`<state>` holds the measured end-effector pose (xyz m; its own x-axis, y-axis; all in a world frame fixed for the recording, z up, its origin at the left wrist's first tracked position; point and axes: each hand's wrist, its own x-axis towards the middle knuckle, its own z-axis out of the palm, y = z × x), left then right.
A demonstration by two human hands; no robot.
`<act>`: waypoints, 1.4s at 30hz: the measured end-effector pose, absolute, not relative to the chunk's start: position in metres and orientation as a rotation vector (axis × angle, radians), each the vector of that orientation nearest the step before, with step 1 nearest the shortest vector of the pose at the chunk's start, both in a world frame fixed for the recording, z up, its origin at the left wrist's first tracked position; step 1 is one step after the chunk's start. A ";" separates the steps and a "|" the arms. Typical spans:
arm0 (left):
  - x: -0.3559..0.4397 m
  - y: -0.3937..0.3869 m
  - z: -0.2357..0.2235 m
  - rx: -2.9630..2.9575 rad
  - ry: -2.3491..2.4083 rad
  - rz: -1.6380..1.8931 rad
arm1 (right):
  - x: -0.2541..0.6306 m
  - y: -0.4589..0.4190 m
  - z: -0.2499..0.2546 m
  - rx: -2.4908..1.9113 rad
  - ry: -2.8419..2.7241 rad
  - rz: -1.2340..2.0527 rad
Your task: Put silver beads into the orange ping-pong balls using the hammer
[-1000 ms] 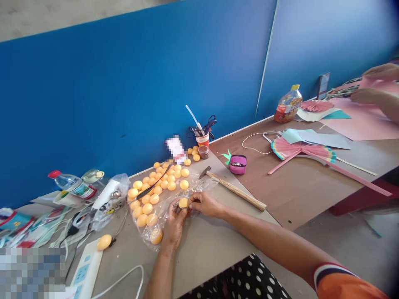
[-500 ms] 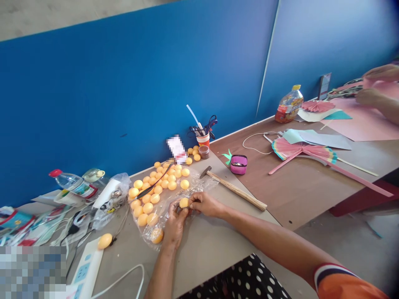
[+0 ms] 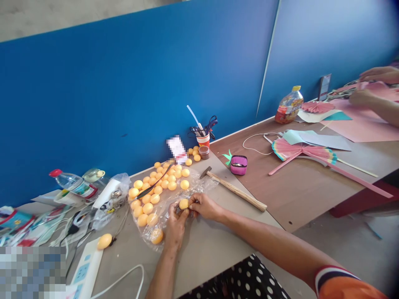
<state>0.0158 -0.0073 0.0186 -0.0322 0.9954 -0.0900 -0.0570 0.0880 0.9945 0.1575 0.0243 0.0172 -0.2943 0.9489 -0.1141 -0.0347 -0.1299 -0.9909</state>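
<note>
Low over the table, an orange ping-pong ball sits between my two hands. My left hand is closed around its lower left side, thumb and fingers gripping it. From the right, my right hand pinches at the ball's lower edge, where something small and dark shows; what it is I cannot make out. Beneath and behind my hands lies a clear plastic bag, with many orange balls on or in it. A black strap lies across those balls.
A hammer lies right of the bag. Beyond it are a purple case and a paper cup of tools. At left are a power strip, cables and a bottle. Another person's hands handle pink paper at far right.
My hands and the ball between them have barely moved. At far right, the other person's hands have shifted a little to the left.
</note>
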 end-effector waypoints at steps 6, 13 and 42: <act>0.016 -0.007 0.015 1.091 1.216 1.198 | 0.157 0.024 0.018 -1.113 -1.337 1.497; 0.016 -0.005 0.013 1.092 1.237 1.239 | 0.159 0.025 0.021 -1.052 -1.342 1.571; 0.014 -0.004 0.018 0.966 1.115 1.232 | 0.188 0.035 0.034 -0.960 -1.611 1.513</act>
